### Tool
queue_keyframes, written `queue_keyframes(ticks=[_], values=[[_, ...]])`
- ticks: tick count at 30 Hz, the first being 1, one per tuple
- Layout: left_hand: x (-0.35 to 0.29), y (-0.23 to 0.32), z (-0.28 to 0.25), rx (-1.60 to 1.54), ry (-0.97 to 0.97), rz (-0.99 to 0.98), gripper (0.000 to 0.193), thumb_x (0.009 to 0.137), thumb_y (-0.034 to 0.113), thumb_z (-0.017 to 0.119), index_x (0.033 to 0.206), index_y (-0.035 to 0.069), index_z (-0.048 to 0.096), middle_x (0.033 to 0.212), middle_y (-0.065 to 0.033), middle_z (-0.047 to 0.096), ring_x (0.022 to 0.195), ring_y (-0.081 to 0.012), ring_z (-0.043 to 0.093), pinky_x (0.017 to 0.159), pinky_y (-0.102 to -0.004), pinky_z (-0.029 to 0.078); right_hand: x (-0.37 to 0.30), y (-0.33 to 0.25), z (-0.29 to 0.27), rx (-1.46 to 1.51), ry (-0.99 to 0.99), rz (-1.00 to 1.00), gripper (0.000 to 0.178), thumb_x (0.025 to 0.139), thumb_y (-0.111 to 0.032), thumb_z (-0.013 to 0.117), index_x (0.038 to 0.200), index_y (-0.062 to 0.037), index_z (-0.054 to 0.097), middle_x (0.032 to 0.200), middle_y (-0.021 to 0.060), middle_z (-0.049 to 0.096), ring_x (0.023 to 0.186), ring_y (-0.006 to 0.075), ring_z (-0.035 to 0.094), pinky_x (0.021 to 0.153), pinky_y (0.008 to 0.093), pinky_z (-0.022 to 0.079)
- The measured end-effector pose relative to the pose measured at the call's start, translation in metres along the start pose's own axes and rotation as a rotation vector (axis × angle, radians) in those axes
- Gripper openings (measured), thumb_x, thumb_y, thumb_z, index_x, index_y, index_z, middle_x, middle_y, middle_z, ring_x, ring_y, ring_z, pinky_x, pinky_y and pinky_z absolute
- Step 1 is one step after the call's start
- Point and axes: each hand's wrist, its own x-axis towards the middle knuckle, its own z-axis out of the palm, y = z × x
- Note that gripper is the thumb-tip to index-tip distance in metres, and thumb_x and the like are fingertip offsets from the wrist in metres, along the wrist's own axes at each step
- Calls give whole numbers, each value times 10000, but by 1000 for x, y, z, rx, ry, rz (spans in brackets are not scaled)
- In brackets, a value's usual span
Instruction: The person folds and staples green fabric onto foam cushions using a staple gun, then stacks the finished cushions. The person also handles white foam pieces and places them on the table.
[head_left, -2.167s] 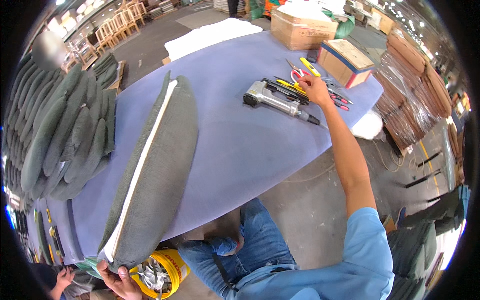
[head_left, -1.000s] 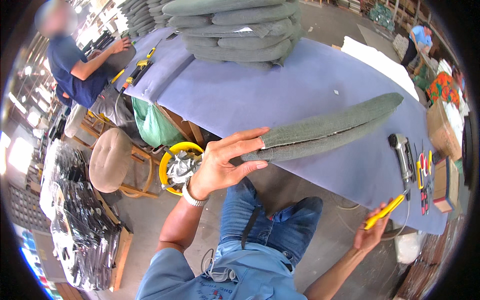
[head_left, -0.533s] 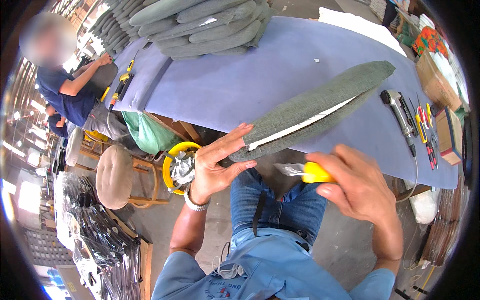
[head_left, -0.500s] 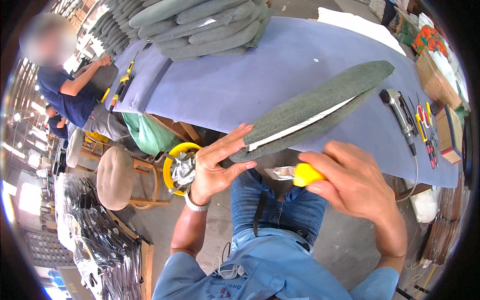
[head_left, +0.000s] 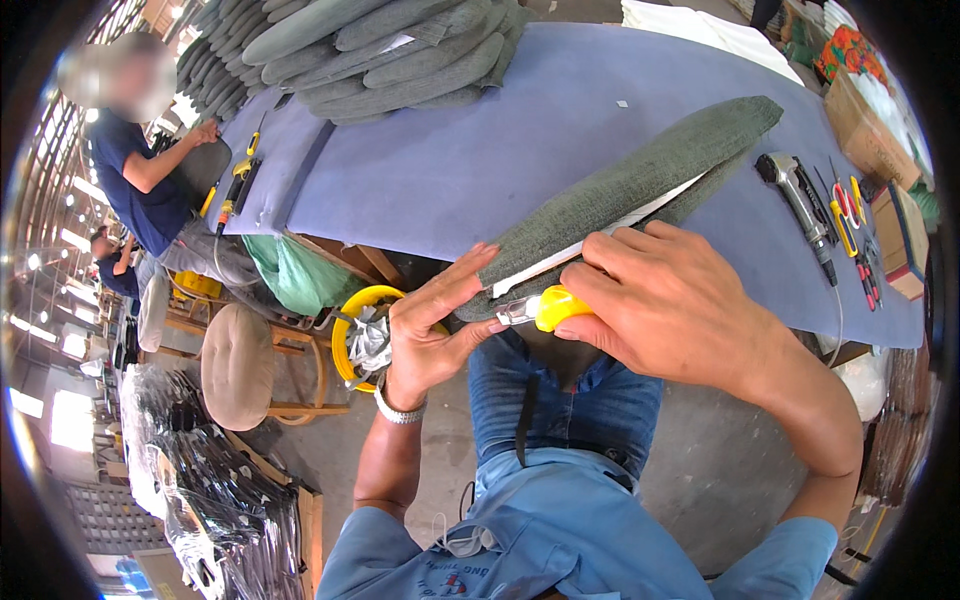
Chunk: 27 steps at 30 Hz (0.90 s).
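Note:
A long grey-green fabric seat cushion (head_left: 630,190) slants up to the right, its near end over the table's front edge. A white strip shows in the slit along its near side. My left hand (head_left: 430,320) grips the cushion's near-left end, fingers on top and thumb below. My right hand (head_left: 670,300) is closed round a yellow-handled tool with a flat shiny blade (head_left: 550,308). The blade points left, at the cushion's lower corner, close to my left thumb. Whether its tip touches the fabric I cannot tell.
Cushions (head_left: 400,50) are piled on the blue-covered table (head_left: 420,170). At right lie a corded power tool (head_left: 800,205), pliers and cutters (head_left: 848,225), beside a box (head_left: 898,240). A yellow bucket (head_left: 345,350) of scraps and a stool (head_left: 237,365) stand left. A co-worker (head_left: 140,160) works at far left.
My right hand has moved left and slightly up, bringing the tool's blade from below the cushion to its near-left corner. My left hand keeps its grip.

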Motion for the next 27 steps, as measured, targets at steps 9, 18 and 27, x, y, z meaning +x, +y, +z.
queue_keyframes(ticks=[9, 18, 27], values=[[0, -1, -1, 13, -14, 8, 691, 705, 53, 920, 1342, 145, 670, 1391, -222, 645, 1361, -427, 557, 1132, -516, 461, 1, 4, -1, 48, -33, 16, 313, 906, -327, 725, 868, -21, 674, 838, 97, 636, 802, 277, 692, 689, 402, 540], [1, -1, 3, -34, -1, 39, 690, 698, 69, 925, 1338, 154, 682, 1390, -224, 645, 1359, -425, 561, 1130, -535, 458, 6, 1, -3, 39, -89, 25, 313, 916, -324, 718, 865, -18, 673, 821, 101, 635, 756, 284, 692, 678, 408, 540], [1, -2, 3, -22, -9, 54, 695, 703, 83, 924, 1349, 158, 677, 1385, -230, 646, 1356, -433, 562, 1137, -545, 451, 8, -2, -1, 36, -122, 40, 321, 890, -352, 738, 914, -44, 653, 814, 81, 631, 783, 272, 654, 687, 407, 523]])
